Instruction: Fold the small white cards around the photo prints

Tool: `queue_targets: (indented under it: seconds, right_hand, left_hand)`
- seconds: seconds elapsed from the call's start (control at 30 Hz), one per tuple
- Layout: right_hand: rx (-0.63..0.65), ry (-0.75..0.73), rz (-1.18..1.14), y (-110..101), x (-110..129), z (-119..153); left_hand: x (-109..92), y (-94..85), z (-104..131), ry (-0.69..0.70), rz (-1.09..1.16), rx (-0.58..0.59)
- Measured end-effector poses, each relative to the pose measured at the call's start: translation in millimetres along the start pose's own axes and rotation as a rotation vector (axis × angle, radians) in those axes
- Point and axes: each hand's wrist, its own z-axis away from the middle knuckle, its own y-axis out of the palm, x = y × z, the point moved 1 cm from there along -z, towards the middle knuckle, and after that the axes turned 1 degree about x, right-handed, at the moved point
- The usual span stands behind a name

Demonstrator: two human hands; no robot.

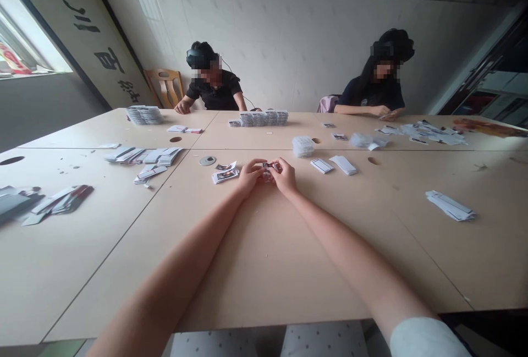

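My left hand (250,174) is nearly closed, fingers bent and the fingertips pinching one side of a small printed piece (268,165), which lies to the left of the clear plastic stack (303,147) and a little nearer me. My right hand (285,175), just left of and nearer than that stack, is curled too, thumb and fingers gripping the piece's other side. My fingers stand in the way of most of it, so I cannot tell its full shape. Taking the rest from the left, always from the clear stack: well apart to its left are a fanned pile of cards (60,204), then rows of white slips (144,155); nearer to it on that side come a round grey cap (205,161) and picture cards (225,175). Beyond it, slightly left, stands a row of stacked packs (264,119). Just to its right and nearer me are dark-bordered cards (322,166), then a pile of white cards (344,165). Farther right are scattered cards (439,132), in front of a co-worker (373,90), and, nearer me, a bundle of long slips (451,206).
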Motion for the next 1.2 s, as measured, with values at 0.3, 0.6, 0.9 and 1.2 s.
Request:
queue_targets:
  seconds: [0.3,0.6,0.9,1.2]
  right_hand:
    - [0.018,0.005,-0.044,0.3,0.3,0.2]
    - [0.024,0.006,-0.028,0.3,0.1,0.6]
    - [0.010,-0.004,-0.050,-0.2,-1.3,-0.2]
    - [0.006,-0.014,0.023,-0.2,-5.6,-0.9]
  left_hand:
    - [1.5,-0.9,-1.2,0.003,-0.006,-0.003]
    - [0.6,-0.4,-0.1,0.013,-0.006,0.004]
    - [-1.9,1.6,1.5,0.005,-0.009,0.005]
    - [-2.4,2.6,0.3,-0.010,0.038,-0.013]
